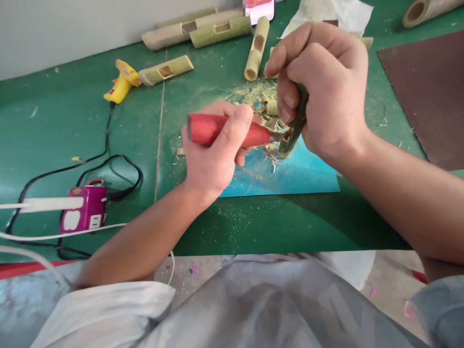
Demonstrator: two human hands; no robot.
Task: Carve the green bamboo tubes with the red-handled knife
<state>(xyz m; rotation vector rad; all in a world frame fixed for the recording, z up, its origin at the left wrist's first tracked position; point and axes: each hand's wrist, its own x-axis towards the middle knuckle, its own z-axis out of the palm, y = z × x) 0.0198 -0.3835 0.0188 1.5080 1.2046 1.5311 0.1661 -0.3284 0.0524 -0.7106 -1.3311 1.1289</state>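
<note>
My left hand [213, 154] is wrapped round the red wooden handle of a carving tool [206, 129]. The tool's metal tip meets the lower end of a green bamboo piece [296, 126]. My right hand [322, 92] grips that bamboo piece upright and slightly tilted, with most of it hidden inside the fist. Both hands work over a blue mat [290, 174] strewn with bamboo shavings [253, 94].
Several cut bamboo tubes [256, 48] with rectangular slots lie at the back of the green table [72, 125]. A yellow glue gun [121, 83] lies at the left, its black cord running to a purple power strip [83, 210]. A dark brown sheet [431, 92] lies at the right.
</note>
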